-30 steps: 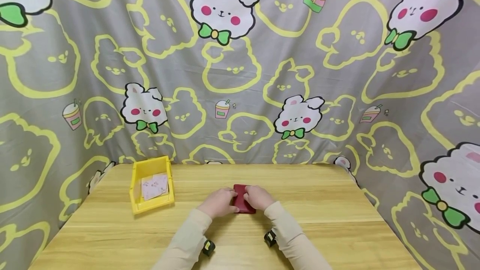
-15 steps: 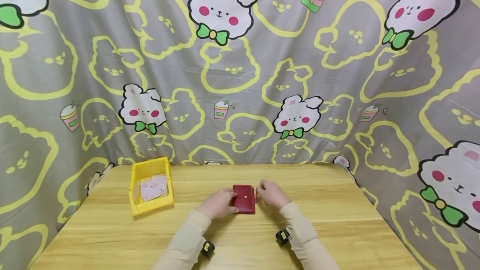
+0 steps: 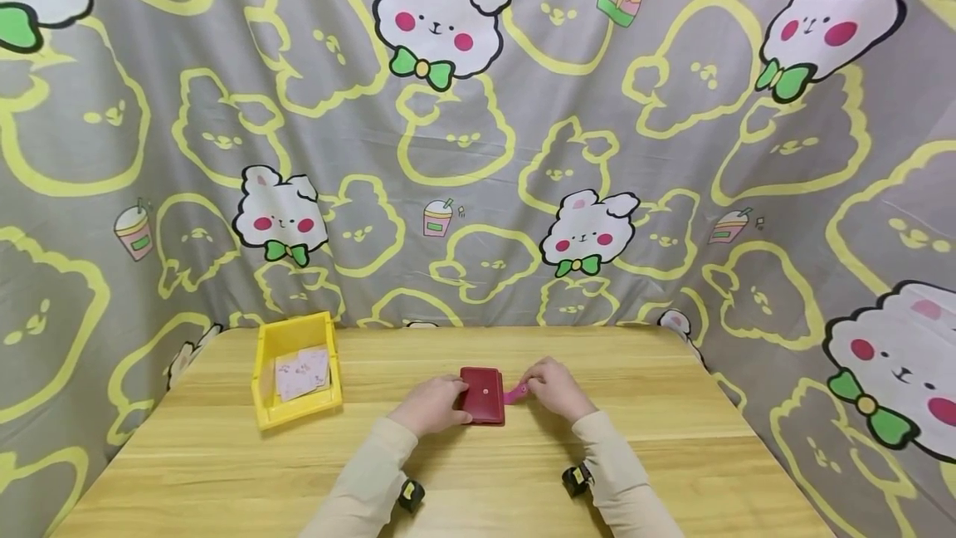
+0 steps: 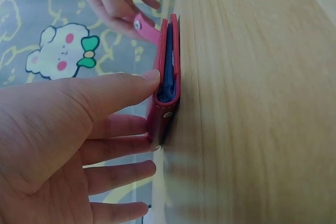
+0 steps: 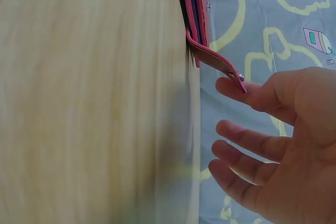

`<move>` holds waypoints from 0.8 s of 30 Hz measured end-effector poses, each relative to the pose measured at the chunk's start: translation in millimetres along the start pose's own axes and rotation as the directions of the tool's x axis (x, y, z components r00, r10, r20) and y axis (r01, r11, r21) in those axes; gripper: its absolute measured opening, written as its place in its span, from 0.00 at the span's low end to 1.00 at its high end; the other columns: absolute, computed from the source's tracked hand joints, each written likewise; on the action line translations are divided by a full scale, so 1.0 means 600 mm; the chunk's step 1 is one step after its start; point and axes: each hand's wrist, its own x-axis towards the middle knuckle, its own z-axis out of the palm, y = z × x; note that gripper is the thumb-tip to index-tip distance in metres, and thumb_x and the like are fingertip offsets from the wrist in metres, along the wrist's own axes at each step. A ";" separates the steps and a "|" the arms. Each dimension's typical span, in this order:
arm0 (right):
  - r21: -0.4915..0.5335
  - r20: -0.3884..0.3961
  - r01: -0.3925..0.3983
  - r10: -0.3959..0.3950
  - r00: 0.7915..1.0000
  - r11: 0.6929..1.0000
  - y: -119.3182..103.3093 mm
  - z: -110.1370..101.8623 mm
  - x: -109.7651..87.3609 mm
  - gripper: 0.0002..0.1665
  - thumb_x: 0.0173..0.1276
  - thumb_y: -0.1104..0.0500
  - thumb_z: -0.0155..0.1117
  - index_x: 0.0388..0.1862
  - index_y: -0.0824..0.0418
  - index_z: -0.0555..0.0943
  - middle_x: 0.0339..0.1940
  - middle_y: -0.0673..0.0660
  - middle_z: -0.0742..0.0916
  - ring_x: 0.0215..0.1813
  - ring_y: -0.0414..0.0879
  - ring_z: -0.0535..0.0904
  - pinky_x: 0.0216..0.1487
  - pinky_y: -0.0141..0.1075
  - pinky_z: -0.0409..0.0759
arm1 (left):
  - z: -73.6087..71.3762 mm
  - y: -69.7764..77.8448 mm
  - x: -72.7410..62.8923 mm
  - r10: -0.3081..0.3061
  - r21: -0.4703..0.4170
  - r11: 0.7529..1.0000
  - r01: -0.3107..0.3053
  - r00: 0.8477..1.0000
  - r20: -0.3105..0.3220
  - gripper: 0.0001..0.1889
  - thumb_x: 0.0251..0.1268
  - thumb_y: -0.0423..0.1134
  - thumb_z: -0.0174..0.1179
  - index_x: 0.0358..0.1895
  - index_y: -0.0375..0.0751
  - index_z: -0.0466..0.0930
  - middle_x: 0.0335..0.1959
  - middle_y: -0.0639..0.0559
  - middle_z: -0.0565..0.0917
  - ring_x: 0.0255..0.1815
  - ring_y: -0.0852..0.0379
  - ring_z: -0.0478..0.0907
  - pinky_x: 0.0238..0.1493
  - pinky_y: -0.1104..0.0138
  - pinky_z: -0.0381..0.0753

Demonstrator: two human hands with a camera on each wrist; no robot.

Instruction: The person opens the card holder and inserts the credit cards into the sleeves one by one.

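Note:
A closed red snap wallet (image 3: 481, 397) lies on the wooden table, with dark leaves between its covers in the left wrist view. My left hand (image 3: 431, 407) holds its left edge; in that view the thumb presses near one corner, two fingers touch the spine side, and the other fingers stand apart. From the wallet's right side extends a pinkish-red strap (image 5: 218, 62) with a metal snap. My right hand (image 3: 556, 388) has the strap's loose end at its thumb and index finger, the other fingers apart from it. The exact grip is partly hidden.
At the table's left back stands a yellow bin (image 3: 299, 418) containing several pale pink printed cards (image 3: 301, 374). A grey curtain (image 3: 478, 272) with cartoon rabbits hangs behind the table (image 3: 657, 405). Each wrist wears a small black camera.
My right hand has moved from the wallet's cover to the right, bringing the strap out sideways and baring the cover's snap. The left hand keeps its place at the left edge.

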 end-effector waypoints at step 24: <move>-0.044 -0.010 -0.132 0.132 0.991 0.990 0.020 -0.005 -0.006 0.37 0.56 0.50 0.75 0.60 0.69 0.77 0.61 0.74 0.77 0.66 0.70 0.70 0.68 0.60 0.67 | 0.005 -0.001 0.001 0.025 0.022 0.999 -0.025 0.999 -0.023 0.29 0.55 0.49 0.70 0.56 0.33 0.80 0.54 0.42 0.83 0.55 0.46 0.81 0.56 0.56 0.81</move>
